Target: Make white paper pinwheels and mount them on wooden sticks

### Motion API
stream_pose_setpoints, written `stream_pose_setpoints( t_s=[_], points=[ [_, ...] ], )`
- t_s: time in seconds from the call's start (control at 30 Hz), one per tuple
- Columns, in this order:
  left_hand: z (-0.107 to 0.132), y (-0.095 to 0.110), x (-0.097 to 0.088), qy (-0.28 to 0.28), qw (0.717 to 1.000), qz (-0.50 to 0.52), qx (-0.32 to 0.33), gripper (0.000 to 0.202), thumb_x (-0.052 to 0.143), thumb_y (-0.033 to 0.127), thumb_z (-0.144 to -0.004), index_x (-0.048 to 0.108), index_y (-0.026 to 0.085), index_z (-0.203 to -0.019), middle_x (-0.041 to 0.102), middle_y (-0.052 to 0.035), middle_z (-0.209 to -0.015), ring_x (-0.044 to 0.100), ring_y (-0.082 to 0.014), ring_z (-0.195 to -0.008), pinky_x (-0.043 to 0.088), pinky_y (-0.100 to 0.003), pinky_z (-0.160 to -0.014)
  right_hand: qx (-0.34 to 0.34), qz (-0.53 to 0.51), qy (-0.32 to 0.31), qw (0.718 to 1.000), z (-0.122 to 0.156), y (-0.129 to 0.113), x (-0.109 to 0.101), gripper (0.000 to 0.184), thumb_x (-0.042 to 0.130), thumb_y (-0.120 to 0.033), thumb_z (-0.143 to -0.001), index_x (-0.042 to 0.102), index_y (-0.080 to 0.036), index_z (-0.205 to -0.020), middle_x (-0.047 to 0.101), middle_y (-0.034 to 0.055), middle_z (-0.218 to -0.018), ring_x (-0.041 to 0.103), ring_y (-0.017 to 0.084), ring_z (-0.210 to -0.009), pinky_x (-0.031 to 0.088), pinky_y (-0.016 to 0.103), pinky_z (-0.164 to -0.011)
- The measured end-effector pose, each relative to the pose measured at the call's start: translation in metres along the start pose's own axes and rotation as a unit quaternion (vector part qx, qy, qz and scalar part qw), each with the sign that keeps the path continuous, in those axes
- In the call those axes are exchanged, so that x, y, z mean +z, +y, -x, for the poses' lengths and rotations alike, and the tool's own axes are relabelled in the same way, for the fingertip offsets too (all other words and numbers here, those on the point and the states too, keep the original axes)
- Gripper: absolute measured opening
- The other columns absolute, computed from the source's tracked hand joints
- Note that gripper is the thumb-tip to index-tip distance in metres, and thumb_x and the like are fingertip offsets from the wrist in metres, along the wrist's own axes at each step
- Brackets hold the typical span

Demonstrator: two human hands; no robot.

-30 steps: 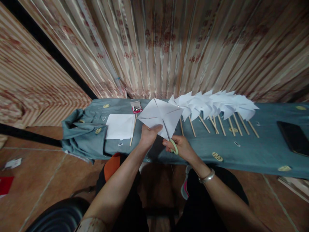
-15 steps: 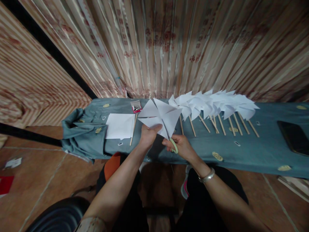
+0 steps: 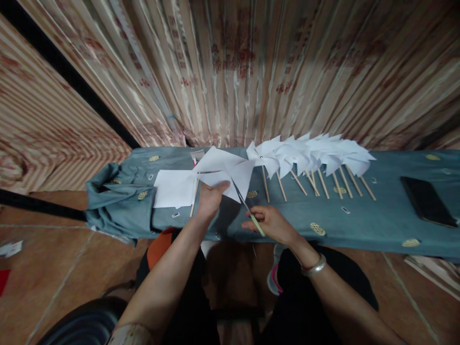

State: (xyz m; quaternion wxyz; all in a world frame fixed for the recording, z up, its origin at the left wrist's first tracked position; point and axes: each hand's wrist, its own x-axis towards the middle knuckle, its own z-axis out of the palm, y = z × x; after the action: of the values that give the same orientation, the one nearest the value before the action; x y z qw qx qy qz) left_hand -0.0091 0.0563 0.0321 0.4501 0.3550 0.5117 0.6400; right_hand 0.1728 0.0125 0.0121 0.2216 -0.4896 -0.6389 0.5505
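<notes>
My left hand (image 3: 212,196) pinches a white sheet of paper (image 3: 242,173) with slits cut in toward its middle, the thumb on top. The paper is held above the cloth-covered table. In my right hand (image 3: 271,223) is a pair of scissors (image 3: 256,224) with light green handles, their blades reaching up to a slit at the paper's near right edge. A stack of white paper squares (image 3: 175,188) lies to the left of my left hand. Beside it a wooden stick (image 3: 194,201) lies partly behind the paper. A small box (image 3: 197,156) is mostly hidden behind the held paper.
Several white paper pinwheels (image 3: 319,154) on wooden sticks lie overlapping in a row at the right. A black phone (image 3: 427,201) rests farther right on the blue-green tablecloth (image 3: 381,225). Striped curtains (image 3: 230,86) hang behind the table. A dark round stool (image 3: 84,322) stands at lower left.
The held paper has turned and moved slightly left, now covering most of the small box. The scissors have drawn back toward me, showing more blade, and my right hand's fingers have spread.
</notes>
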Motion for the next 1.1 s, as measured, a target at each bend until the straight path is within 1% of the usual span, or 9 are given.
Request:
stream_pose_setpoints(
  t_s=[0.13, 0.2, 0.27, 0.4, 0.5, 0.63, 0.8, 0.97, 1.1],
  points=[
    [-0.006, -0.005, -0.010, 0.014, 1.000, 0.002, 0.015, 0.046, 0.076, 0.023, -0.054, 0.067, 0.014, -0.098, 0.072, -0.0082, -0.089, 0.068, -0.0251, -0.087, 0.052, -0.039, -0.085, -0.022, 0.178, 0.100, 0.979, 0.012, 0.006, -0.027, 0.039, 0.068, -0.050, -0.076, 0.067, -0.017, -0.097, 0.057, -0.0042, -0.056, 0.054, 0.013, -0.054, 0.036, 0.023, -0.051],
    [-0.004, -0.008, -0.013, 0.009, 1.000, 0.006, 0.003, 0.043, 0.076, 0.023, -0.054, 0.067, 0.014, -0.096, 0.073, -0.0078, -0.089, 0.068, -0.0251, -0.088, 0.052, -0.039, -0.085, 0.003, 0.244, 0.150, 0.958, 0.018, 0.005, -0.044, 0.043, 0.066, -0.049, -0.079, 0.066, -0.017, -0.107, 0.064, -0.0008, -0.063, 0.060, 0.017, -0.060, 0.040, 0.025, -0.056],
    [0.001, -0.013, -0.014, -0.002, 1.000, 0.003, -0.019, 0.037, 0.076, 0.022, -0.053, 0.068, 0.016, -0.089, 0.073, -0.0069, -0.087, 0.068, -0.0242, -0.084, 0.053, -0.038, -0.082, 0.054, 0.327, 0.195, 0.923, 0.024, 0.003, -0.059, 0.047, 0.066, -0.046, -0.080, 0.064, -0.016, -0.116, 0.070, 0.0039, -0.073, 0.066, 0.021, -0.068, 0.042, 0.028, -0.061],
    [0.015, -0.024, -0.011, -0.023, 0.997, -0.007, -0.071, 0.029, 0.078, 0.021, -0.050, 0.068, 0.017, -0.078, 0.073, -0.0049, -0.081, 0.067, -0.0224, -0.077, 0.052, -0.036, -0.077, 0.135, 0.455, 0.223, 0.852, 0.034, 0.003, -0.081, 0.043, 0.057, -0.044, -0.087, 0.063, -0.015, -0.119, 0.075, 0.0131, -0.091, 0.071, 0.030, -0.087, 0.045, 0.031, -0.067],
    [0.022, -0.034, -0.010, -0.027, 0.993, -0.015, -0.116, 0.031, 0.078, 0.021, -0.048, 0.069, 0.016, -0.078, 0.073, -0.0038, -0.077, 0.067, -0.0219, -0.073, 0.051, -0.035, -0.075, 0.182, 0.496, 0.211, 0.822, 0.041, 0.006, -0.089, 0.043, 0.053, -0.047, -0.090, 0.064, -0.016, -0.118, 0.075, 0.0165, -0.097, 0.071, 0.032, -0.095, 0.047, 0.032, -0.070],
    [0.026, -0.043, -0.011, -0.037, 0.990, -0.014, -0.133, 0.035, 0.079, 0.022, -0.047, 0.070, 0.015, -0.080, 0.073, -0.0041, -0.078, 0.066, -0.0214, -0.073, 0.051, -0.035, -0.076, 0.219, 0.520, 0.184, 0.805, 0.044, 0.010, -0.094, 0.043, 0.054, -0.048, -0.089, 0.064, -0.015, -0.115, 0.074, 0.0199, -0.098, 0.070, 0.035, -0.097, 0.048, 0.035, -0.074],
    [0.026, -0.043, -0.013, -0.064, 0.989, -0.016, -0.133, 0.038, 0.081, 0.022, -0.044, 0.069, 0.013, -0.080, 0.073, -0.0060, -0.083, 0.065, -0.0210, -0.077, 0.049, -0.034, -0.079, 0.241, 0.517, 0.201, 0.796, 0.041, 0.010, -0.095, 0.047, 0.055, -0.046, -0.090, 0.059, -0.009, -0.118, 0.073, 0.0236, -0.099, 0.070, 0.036, -0.098, 0.049, 0.037, -0.077],
    [0.027, -0.040, -0.016, -0.105, 0.982, -0.004, -0.156, 0.045, 0.084, 0.027, -0.044, 0.066, 0.014, -0.083, 0.072, -0.0061, -0.083, 0.065, -0.0213, -0.078, 0.050, -0.035, -0.078, 0.230, 0.527, 0.199, 0.794, 0.039, 0.012, -0.095, 0.044, 0.057, -0.044, -0.089, 0.060, -0.008, -0.115, 0.072, 0.0247, -0.097, 0.069, 0.037, -0.096, 0.050, 0.039, -0.077],
    [0.029, -0.040, -0.026, -0.110, 0.987, 0.011, -0.119, 0.054, 0.082, 0.025, -0.048, 0.063, 0.016, -0.097, 0.072, -0.0066, -0.097, 0.065, -0.0205, -0.088, 0.050, -0.033, -0.081, 0.216, 0.533, 0.195, 0.794, 0.039, 0.016, -0.096, 0.039, 0.057, -0.042, -0.088, 0.064, -0.011, -0.111, 0.072, 0.0226, -0.094, 0.070, 0.036, -0.095, 0.050, 0.039, -0.077]
  ],
)
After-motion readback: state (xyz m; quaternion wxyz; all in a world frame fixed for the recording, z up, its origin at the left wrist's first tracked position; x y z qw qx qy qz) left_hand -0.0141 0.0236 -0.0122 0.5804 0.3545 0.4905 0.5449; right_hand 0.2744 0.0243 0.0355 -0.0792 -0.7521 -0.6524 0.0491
